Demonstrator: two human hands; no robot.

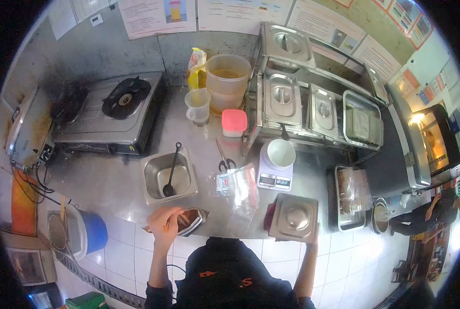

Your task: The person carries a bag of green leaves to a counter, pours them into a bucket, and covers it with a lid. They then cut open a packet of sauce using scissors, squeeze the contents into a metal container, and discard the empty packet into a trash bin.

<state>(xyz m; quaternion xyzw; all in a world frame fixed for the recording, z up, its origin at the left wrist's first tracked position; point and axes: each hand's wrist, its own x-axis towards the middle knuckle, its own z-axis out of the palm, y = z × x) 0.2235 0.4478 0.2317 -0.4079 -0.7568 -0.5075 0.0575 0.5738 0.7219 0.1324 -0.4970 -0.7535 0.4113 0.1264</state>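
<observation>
My left hand [164, 222] grips a dark brown foil pouch [191, 220] at the near edge of the steel counter [111, 180], just below a square steel pan [152, 177] with a black ladle [171, 170] in it. My right forearm reaches up to the lower right corner of a lidded steel pan [294, 217]. My right hand [315, 238] holds that corner, with the fingers hidden under the pan. Clear plastic bags [243, 190] and a small sachet [222, 183] lie between the two pans.
Behind the bags are black scissors [224, 160] and a digital scale [274, 177] bearing a white bowl [281, 153]. Further back stand a gas stove [106, 110], a measuring jug [198, 105], a pink-lidded tub [234, 122] and lidded food wells [312, 105]. A blue bucket [91, 232] sits on the floor at left. Another person [431, 211] is at far right.
</observation>
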